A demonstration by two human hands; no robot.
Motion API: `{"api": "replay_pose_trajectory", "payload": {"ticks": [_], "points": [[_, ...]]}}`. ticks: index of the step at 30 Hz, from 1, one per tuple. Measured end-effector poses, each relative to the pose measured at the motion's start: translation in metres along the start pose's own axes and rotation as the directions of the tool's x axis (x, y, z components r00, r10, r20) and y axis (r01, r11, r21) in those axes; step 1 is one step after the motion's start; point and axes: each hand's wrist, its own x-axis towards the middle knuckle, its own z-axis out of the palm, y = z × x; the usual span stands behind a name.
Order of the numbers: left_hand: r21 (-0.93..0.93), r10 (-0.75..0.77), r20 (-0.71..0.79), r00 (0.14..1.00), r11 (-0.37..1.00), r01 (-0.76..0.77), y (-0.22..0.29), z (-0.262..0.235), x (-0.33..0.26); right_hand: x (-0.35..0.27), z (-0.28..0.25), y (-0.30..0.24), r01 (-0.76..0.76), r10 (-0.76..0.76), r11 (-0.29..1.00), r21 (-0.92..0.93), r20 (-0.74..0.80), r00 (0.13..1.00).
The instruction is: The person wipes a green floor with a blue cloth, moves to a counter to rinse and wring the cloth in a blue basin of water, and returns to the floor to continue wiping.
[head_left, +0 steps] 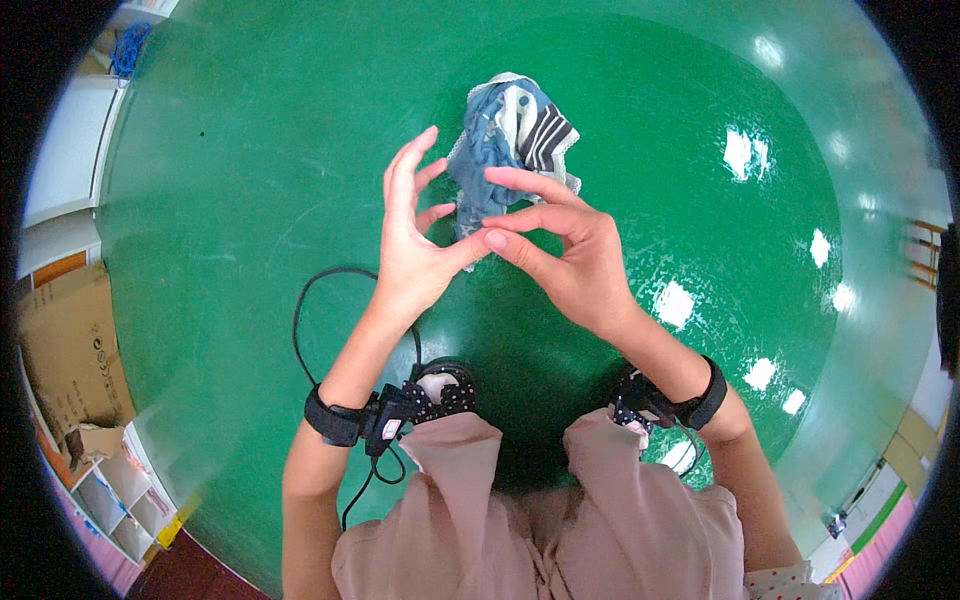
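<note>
Cloth bundle (510,140) (blue, striped) above both hands' fingertips

Item: crumpled cloth bundle (505,150).
Colour: blue fabric, with a cream patch and a black-and-white striped section.
Pose: bunched, partly raised.
Position: lay on green floor, just beyond the fingertips.

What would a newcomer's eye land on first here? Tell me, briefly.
First, the bundle of blue and striped cloth at top centre, pinched by the right hand while the left hand spreads open beside it. Around them lies the glossy green floor, speckled with bright light reflections on the right.
</note>
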Motion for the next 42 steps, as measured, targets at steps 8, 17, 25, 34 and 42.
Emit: {"api": "replay_pose_trajectory", "payload": {"ticks": [8,17,25,34,42], "points": [[0.049,0.031,0.026,0.999,0.998,-0.033,0.011,0.016,0.007,-0.001,-0.023,0.004,-0.497,0.419,0.469,0.730,0.311,0.853],[-0.147,-0.100,0.152,0.983,0.982,0.123,0.023,0.031,0.010,-0.011,-0.036,0.000,-0.442,0.346,0.571,0.692,0.286,0.894],[-0.164,-0.142,0.299,0.944,0.967,0.197,0.035,0.031,0.010,-0.010,-0.051,-0.017,-0.488,0.224,0.639,0.595,0.462,0.858],[-0.181,-0.180,0.421,0.889,0.944,0.277,0.036,0.026,0.004,-0.010,-0.046,-0.027,-0.541,0.169,0.565,0.623,0.554,0.815],[-0.253,-0.133,0.507,0.851,0.921,0.295,0.040,0.033,-0.004,-0.016,-0.040,-0.010,-0.369,-0.076,0.613,0.699,0.517,0.853]]}}
